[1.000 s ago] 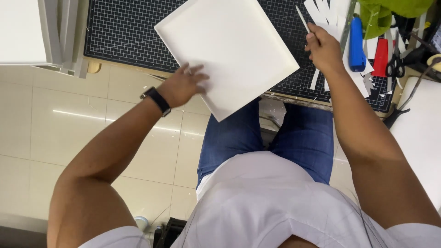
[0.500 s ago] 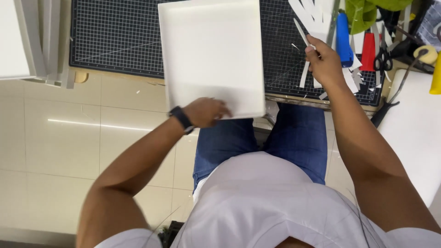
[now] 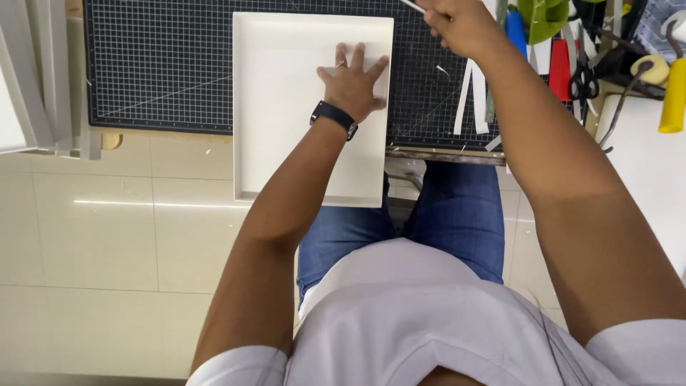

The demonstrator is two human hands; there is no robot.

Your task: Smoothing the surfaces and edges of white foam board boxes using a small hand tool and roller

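1. Frames point(image 3: 43, 78), grey-white, lean at the far left beside the black gridded cutting mat point(image 3: 157, 64).
2. White shallow tray point(image 3: 286, 114) lies on the mat, its near end overhanging the edge.
3. Left hand point(image 3: 351, 86) presses flat on it, fingers spread, gripping nothing.
4. Right hand point(image 3: 464, 25) is clenched around a thin tool point(image 3: 413, 6).
5. Paper strips point(image 3: 471, 93), scissors point(image 3: 582, 78) lie rightward.

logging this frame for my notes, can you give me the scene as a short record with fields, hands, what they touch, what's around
left hand: left hand flat, fingers spread, pressing on the white tray
right hand: right hand closed in a grip on a thin light-coloured tool, raised beside the tray
tray: shallow, rectangular, raised rim, near end overhanging the mat edge
surface: black gridded cutting mat
nearby: white paper strips, scissors, yellow handle
wrist: dark watch on the left
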